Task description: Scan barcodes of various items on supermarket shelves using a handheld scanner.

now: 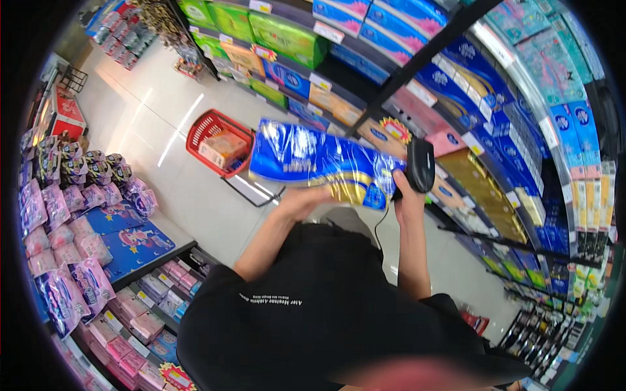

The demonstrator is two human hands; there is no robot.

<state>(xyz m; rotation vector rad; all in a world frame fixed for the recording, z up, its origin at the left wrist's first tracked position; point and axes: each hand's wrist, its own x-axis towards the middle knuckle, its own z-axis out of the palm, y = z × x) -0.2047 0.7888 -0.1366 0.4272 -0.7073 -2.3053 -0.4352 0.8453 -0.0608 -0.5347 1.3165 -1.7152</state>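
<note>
A long, glossy blue plastic-wrapped tissue pack (313, 151) with gold bands is held out over the floor, slightly tilted. My left hand (305, 201) grips its lower edge from below; the fingers are mostly hidden behind the pack. My right hand (410, 193) is closed around a black handheld barcode scanner (422, 163), with the thumb against the right end of the pack. From the scanner a thin black cable (379, 222) hangs down towards my body. Beyond the left end of the pack, a red plastic shopping basket (195, 134) stands on the floor, holding an orange pack (225, 149).
Shelves of tissue packs, green (283, 39) and blue (455, 93), run along the front and right. At left, a low display bears pink pouches (61, 298) and blue boards (132, 244). The basket's black handle (252, 190) lies lowered towards me over the tiled floor (156, 107).
</note>
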